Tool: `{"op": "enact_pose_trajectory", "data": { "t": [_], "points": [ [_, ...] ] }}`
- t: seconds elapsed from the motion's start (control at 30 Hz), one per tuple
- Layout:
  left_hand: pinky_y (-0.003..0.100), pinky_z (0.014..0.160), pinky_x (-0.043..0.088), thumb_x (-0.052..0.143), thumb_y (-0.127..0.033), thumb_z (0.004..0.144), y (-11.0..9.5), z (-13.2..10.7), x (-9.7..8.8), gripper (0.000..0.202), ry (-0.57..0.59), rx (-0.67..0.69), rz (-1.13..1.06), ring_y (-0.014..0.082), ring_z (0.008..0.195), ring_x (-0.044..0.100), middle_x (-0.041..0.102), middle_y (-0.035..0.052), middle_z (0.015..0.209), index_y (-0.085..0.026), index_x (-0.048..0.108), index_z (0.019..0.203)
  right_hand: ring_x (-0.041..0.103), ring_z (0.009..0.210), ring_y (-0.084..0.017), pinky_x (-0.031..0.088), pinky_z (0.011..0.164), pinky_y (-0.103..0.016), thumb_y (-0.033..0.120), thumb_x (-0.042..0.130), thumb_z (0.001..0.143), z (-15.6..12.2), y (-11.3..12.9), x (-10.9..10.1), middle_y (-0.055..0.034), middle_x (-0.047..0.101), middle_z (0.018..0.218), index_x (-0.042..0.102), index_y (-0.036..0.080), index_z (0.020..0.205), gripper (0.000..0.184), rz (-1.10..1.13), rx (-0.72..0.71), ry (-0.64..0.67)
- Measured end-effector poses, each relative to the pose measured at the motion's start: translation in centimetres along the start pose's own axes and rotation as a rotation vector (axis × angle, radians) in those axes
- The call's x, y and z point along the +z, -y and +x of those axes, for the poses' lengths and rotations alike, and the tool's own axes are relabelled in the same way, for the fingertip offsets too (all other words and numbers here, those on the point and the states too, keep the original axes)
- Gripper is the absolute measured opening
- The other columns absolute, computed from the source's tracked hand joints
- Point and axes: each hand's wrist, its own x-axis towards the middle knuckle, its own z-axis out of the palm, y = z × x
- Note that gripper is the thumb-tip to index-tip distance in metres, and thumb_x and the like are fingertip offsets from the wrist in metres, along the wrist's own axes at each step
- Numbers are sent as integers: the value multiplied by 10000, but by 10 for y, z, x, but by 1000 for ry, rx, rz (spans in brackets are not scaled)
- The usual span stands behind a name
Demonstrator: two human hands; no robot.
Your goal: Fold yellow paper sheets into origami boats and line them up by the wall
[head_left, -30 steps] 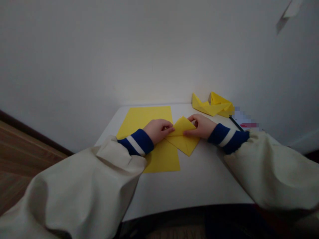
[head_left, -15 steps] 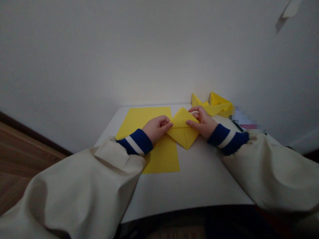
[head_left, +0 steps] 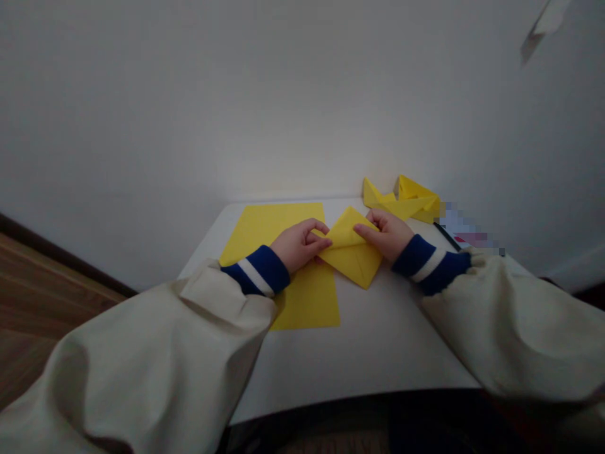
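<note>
A folded yellow paper piece, diamond-shaped with a raised upper flap, is held between both hands near the middle of the white table. My left hand pinches its left corner with curled fingers. My right hand grips its upper right edge, fingers closed over the fold. Under the left hand lies a flat yellow sheet.
Two folded yellow paper shapes rest at the table's back right by the wall. A dark pencil and a blurred item lie just right of them. The wall stands close behind; wooden floor shows at the left.
The folded piece has dropped slightly toward me and its upper flap has bent downward. Both hands have closed tighter on its corners.
</note>
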Motion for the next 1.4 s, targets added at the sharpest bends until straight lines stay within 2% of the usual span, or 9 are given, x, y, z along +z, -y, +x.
{"op": "enact_pose_trajectory", "data": {
  "t": [0.17,0.33,0.63,0.77,0.87,0.97,1.2,1.33,1.4],
  "points": [
    [176,450,384,561,-206,821,-3,0,1,225,-28,-53,-38,82,444,518,581,-62,538,-170,481,1028,341,527,-108,276,497,-258,454,558,688,0,-1,1,44,365,568,365,226,611,309,101,25,-76],
    [197,510,450,525,-207,845,-2,0,1,81,21,-150,-88,80,507,560,649,2,645,-139,569,836,318,500,-92,256,466,-247,449,611,648,-1,-3,3,58,354,566,375,226,632,325,252,88,-66],
    [154,441,393,396,-219,912,-9,-3,0,247,142,-86,27,61,492,539,631,3,628,-135,567,753,343,511,-108,262,469,-246,463,607,645,2,-12,5,51,376,561,348,237,642,344,355,95,-26],
    [148,412,356,330,-229,930,-7,-4,-1,298,173,9,61,54,449,492,581,-17,573,-136,573,785,369,520,-121,275,472,-249,466,610,649,3,-16,6,44,396,568,347,240,650,346,370,104,-35],
    [157,409,355,343,-255,923,1,-3,-2,260,131,71,69,64,434,481,566,-28,564,-147,573,980,386,517,-126,289,471,-253,458,622,648,4,-18,7,46,406,563,347,244,658,349,406,108,-48],
    [161,416,369,406,-228,892,6,-2,-1,317,17,104,11,69,420,479,571,-49,577,-188,437,1205,403,513,-125,305,471,-255,450,641,641,4,-15,8,44,432,568,359,244,664,350,478,117,-52],
    [171,491,458,487,-191,832,5,0,1,132,-16,159,-172,108,623,616,569,-47,635,-198,430,950,396,473,-98,295,460,-242,410,686,620,2,-5,6,63,452,551,356,241,670,374,640,102,-46],
    [214,566,512,461,-222,840,4,-2,1,109,-75,177,-203,102,664,594,569,-22,715,-188,473,943,388,466,-91,283,449,-237,417,689,619,2,-4,5,69,436,544,358,240,673,380,648,92,-50],
    [238,608,525,438,-225,844,3,-3,0,185,-110,166,-217,103,680,581,556,-18,733,-188,490,1018,402,474,-94,296,453,-241,428,690,611,2,-4,5,66,452,555,357,241,676,387,648,94,-49]
  ]
}}
